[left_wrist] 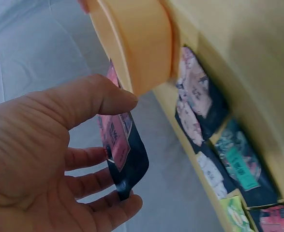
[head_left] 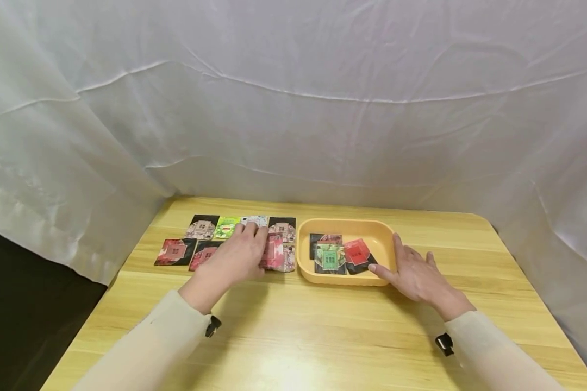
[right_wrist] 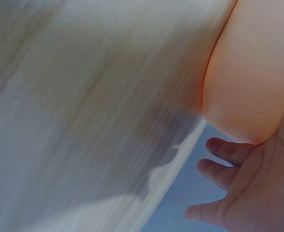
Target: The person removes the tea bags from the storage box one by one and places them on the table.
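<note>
My left hand [head_left: 242,252] pinches a pink-and-black tea bag sachet [left_wrist: 115,140] between thumb and fingers. In the left wrist view it stands edge-on, raised above the laid-out sachets and beside the tray wall. My right hand [head_left: 416,271] holds the near right corner of the yellow tray [head_left: 305,269], thumb over the rim and index finger along the outside. Its other fingers [right_wrist: 219,174] spread loosely beside the tray wall in the right wrist view. Inside the tray lie a green-labelled sachet [head_left: 330,259], a red-labelled sachet [head_left: 357,252] and a partly covered dark one [head_left: 318,239].
Left of the tray, several sachets lie in two rows, including a yellow-green one [head_left: 226,227], a pink-and-black one [head_left: 175,252] and a dark floral one [head_left: 203,227]. My left hand hides part of the front row. A pale cloth [head_left: 323,136] hangs around the wooden table [head_left: 298,336].
</note>
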A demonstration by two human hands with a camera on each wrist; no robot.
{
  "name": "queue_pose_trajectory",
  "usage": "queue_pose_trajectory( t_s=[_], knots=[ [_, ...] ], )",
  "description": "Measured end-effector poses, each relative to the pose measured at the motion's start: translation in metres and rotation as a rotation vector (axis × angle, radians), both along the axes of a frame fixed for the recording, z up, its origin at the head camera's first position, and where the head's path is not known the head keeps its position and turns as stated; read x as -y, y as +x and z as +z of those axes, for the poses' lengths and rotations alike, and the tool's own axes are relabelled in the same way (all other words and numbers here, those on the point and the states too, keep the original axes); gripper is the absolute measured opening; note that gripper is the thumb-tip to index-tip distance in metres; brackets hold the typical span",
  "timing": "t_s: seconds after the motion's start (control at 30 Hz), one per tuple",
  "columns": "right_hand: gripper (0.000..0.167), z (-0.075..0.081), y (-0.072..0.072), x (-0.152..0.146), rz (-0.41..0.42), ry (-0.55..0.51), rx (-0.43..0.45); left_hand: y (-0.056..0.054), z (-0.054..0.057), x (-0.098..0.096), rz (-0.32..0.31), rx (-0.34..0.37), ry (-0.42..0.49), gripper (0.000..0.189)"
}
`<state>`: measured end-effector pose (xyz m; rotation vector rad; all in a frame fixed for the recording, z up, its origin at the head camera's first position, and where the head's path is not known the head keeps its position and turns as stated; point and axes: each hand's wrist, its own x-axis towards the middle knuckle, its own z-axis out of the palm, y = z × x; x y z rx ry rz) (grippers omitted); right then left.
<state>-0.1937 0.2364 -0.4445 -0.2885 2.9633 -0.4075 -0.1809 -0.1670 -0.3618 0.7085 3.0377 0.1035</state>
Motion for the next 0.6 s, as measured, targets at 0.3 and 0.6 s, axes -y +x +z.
queue_pose_trajectory(
  t_s=[0.3, 0.6],
  knots=[
    [0.116, 0.002, 0.000, 0.000, 0.008, 0.000, 0.006, 0.017, -0.029, 0.001, 0.002, 0.178, 0.014, 0.091],
    [0.116, 0.002, 0.000, 0.000, 0.011, -0.003, 0.016, 0.026, -0.049, -0.012, -0.005, 0.246, 0.020, 0.092]
  ],
)
